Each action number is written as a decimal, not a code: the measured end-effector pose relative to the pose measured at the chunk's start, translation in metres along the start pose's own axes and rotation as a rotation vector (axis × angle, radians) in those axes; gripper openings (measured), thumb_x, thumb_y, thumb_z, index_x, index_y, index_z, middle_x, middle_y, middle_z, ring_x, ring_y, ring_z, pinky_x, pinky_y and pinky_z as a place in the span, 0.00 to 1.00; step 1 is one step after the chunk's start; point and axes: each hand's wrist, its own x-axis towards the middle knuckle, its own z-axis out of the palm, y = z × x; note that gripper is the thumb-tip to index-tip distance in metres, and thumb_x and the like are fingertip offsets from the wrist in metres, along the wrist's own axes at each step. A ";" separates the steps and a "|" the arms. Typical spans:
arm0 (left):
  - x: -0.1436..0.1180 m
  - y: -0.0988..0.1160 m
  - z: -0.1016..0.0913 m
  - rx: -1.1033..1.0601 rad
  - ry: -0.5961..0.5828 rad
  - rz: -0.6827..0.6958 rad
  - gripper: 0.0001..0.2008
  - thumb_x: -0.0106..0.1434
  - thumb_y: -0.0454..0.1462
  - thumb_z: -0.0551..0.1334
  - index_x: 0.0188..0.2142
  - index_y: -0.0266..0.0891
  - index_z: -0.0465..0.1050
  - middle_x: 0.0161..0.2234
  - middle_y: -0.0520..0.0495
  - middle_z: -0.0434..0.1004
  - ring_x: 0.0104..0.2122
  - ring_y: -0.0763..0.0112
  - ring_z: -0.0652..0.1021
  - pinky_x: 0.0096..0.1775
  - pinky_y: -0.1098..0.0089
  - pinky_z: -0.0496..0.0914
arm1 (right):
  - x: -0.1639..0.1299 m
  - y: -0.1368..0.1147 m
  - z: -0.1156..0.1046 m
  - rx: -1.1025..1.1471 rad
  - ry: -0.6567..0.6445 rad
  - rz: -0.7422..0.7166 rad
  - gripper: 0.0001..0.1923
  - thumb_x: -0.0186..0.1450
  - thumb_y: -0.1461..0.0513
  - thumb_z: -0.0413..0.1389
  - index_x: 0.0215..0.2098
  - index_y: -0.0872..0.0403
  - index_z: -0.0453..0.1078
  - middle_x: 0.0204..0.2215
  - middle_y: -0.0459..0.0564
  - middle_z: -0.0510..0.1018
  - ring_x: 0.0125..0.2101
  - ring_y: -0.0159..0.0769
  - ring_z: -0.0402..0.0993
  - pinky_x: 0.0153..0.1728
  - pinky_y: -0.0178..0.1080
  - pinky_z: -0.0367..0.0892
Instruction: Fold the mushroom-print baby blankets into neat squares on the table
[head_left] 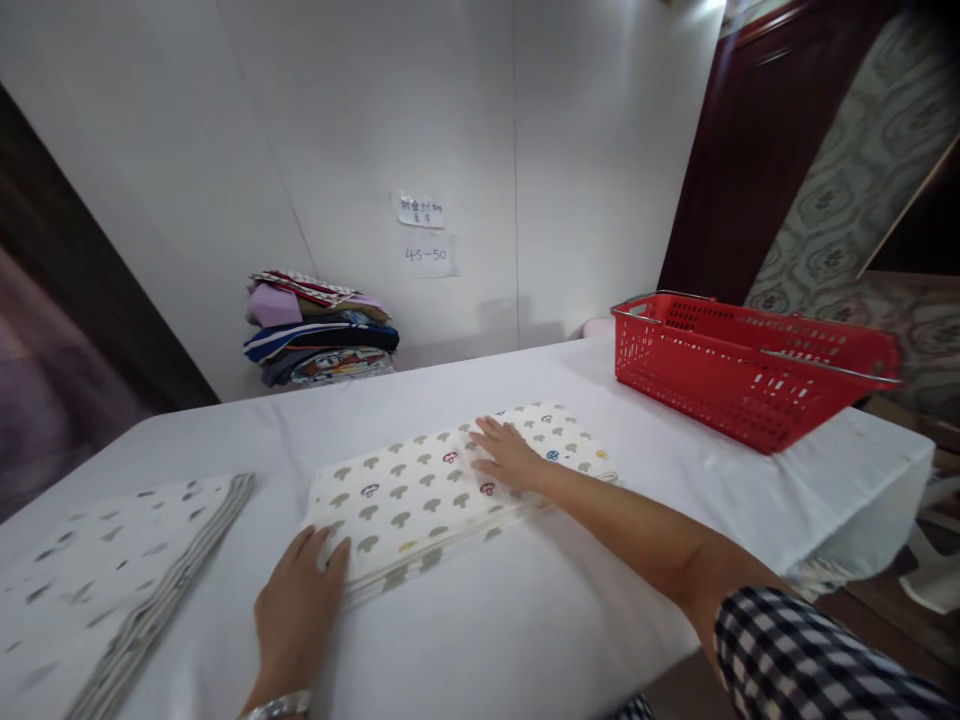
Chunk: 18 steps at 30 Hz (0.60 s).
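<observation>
A folded white cloth with a mushroom print (427, 490) lies flat in a long rectangle on the white-covered table. My right hand (510, 455) rests on top of it, right of its middle, palm down with the fingers spread. At the cloth's left end, my left hand (304, 585) lies with its fingertips at the edge, fingers apart and nothing gripped. Farther left is another folded white cloth with dark marks (112, 570), its layered edge towards me; part of it runs out of view.
On the table's right side stands a red plastic basket (720, 360) with metal handles. Behind the table's far edge rises a pile of folded fabrics (322, 335). Two paper notes (430, 256) are stuck to the white wall. The table (525, 620) ends at the right.
</observation>
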 end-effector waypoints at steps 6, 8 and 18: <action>0.003 0.004 0.003 0.050 -0.062 -0.076 0.18 0.64 0.49 0.44 0.47 0.54 0.65 0.59 0.59 0.63 0.56 0.68 0.67 0.53 0.61 0.64 | -0.022 0.093 -0.004 -0.192 -0.045 0.473 0.30 0.69 0.50 0.42 0.63 0.58 0.51 0.65 0.59 0.48 0.64 0.45 0.40 0.61 0.50 0.40; 0.004 0.005 0.005 0.061 -0.066 -0.070 0.19 0.64 0.49 0.42 0.48 0.54 0.64 0.59 0.59 0.62 0.56 0.68 0.67 0.53 0.61 0.63 | -0.026 0.105 -0.004 -0.203 -0.051 0.489 0.29 0.69 0.49 0.41 0.62 0.56 0.54 0.65 0.58 0.50 0.64 0.45 0.41 0.60 0.50 0.41; 0.003 0.003 0.005 0.052 -0.068 -0.039 0.22 0.64 0.48 0.43 0.50 0.47 0.66 0.59 0.54 0.62 0.56 0.64 0.66 0.54 0.58 0.64 | -0.026 0.127 0.000 -0.247 -0.079 0.534 0.29 0.68 0.49 0.41 0.62 0.55 0.52 0.66 0.56 0.46 0.64 0.46 0.39 0.58 0.50 0.46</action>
